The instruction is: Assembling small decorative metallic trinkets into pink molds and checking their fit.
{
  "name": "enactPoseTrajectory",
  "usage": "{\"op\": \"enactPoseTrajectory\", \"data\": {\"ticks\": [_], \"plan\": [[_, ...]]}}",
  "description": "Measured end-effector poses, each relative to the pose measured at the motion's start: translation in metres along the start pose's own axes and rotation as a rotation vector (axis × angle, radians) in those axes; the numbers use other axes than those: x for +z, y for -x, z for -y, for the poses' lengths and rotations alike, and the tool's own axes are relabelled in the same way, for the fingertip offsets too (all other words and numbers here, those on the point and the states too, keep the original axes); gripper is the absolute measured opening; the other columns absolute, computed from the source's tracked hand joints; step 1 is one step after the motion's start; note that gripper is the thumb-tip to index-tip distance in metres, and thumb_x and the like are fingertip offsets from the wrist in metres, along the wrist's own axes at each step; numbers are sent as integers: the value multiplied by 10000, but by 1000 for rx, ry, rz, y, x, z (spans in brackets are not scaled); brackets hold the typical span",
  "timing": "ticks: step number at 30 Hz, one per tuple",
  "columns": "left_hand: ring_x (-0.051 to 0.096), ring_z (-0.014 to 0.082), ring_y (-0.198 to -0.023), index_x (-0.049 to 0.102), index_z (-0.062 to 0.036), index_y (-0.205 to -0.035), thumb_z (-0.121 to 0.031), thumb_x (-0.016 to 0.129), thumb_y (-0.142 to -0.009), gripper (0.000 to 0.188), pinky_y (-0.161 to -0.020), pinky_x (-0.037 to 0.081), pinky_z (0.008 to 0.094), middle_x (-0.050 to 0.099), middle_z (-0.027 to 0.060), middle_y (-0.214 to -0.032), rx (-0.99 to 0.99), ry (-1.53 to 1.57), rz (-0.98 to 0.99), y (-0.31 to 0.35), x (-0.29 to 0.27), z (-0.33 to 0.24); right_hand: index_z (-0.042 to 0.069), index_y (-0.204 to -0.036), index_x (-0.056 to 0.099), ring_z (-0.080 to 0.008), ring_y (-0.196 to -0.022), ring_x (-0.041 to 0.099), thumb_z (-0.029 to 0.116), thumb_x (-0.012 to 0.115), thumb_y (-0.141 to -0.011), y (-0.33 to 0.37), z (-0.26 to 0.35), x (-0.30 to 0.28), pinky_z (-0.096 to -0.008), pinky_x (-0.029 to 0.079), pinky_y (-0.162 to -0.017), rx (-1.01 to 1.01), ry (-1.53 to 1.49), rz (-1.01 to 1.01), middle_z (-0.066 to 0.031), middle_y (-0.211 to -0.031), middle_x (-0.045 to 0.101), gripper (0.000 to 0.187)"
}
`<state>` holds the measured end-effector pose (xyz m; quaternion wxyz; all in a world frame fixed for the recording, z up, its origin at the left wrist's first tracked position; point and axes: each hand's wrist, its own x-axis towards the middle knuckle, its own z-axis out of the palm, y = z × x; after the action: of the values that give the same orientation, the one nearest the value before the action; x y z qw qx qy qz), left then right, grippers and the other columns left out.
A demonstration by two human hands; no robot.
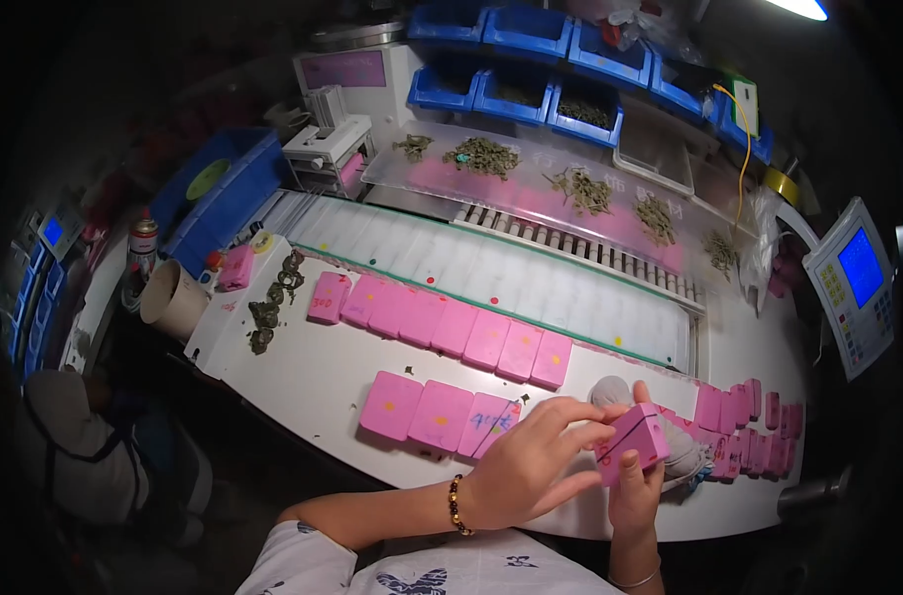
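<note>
Head view: head-mounted fisheye camera, facing forward and down. Left hand (521,466) and right hand (635,501) at close range, white workbench (323,372) beyond, blue bins (513,109) farther, toward top edge.

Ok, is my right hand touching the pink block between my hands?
Touching: the head view shows the right hand gripping the pink block, its thumb laid against the near side with no gap.

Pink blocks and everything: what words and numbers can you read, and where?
I won't copy writing, just places:
Held pink block: red marks, partly hidden.
Front row's right block: blue, red handwriting.
Back row's left block: red digits.
Clear sheet: pale characters.
Screen, purple panel, rightmost blocks: unreadable.
</note>
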<state>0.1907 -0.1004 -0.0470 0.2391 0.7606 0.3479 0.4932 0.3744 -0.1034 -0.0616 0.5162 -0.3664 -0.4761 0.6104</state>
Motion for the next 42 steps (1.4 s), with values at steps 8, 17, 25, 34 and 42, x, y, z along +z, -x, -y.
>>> {"op": "enactPoseTrajectory", "data": {"ticks": [8, 17, 25, 34, 42], "plan": [[598, 158, -873, 586, -6, -1084, -127, 685, -912, 233, -770, 500, 292, 599, 87, -1019, -505, 656, -53, 13, 23, 0, -39, -1538, 122, -286, -1310, 447, 509, 660, -900, 2, -14, 25, -422, 395, -1069, -128, 46, 18, -225, -1447, 413, 999], [584, 135, -842, 581, -18, -945, -51, 640, -907, 77, -775, 492, 283, 585, 48, -917, -376, 481, 72, 10, 16, -2, -73, -1510, 215, -237, -1159, 559, 549, 662, -882, 0, -9, 23, -369, 454, -989, -139, 91, 47, -218, -1388, 483, 991], [496, 33, -641, 592, -20, -979, -136, 585, -991, 117, -669, 454, 231, 567, -21, -774, -840, 1090, 287, 2, 7, 1, -123, -1390, 441, -164, -1039, 592, 572, 661, -874, -3, 1, 8, -310, 475, -922, -139, 232, -34, -125, -1114, 647, 892], [395, 46, -559, 586, 13, -1226, -261, 411, -1070, 361, -588, 442, 220, 414, -54, -652, -830, 1570, 74, -7, -4, 3, -76, -1479, 307, -248, -1286, 508, 607, 614, -881, -13, 3, -5, -354, 461, -1020, 125, -168, 231, -179, -1474, 430, 959], [626, 149, -627, 581, -9, -987, -432, 401, -1050, 464, -631, 533, 257, 639, 82, -765, -888, 1256, 146, 0, -14, 10, -4, -1515, 277, -319, -1301, 495, 406, 651, -925, -19, 2, -5, -408, 473, -1012, -29, -205, 138, -202, -1450, 460, 810]]}}
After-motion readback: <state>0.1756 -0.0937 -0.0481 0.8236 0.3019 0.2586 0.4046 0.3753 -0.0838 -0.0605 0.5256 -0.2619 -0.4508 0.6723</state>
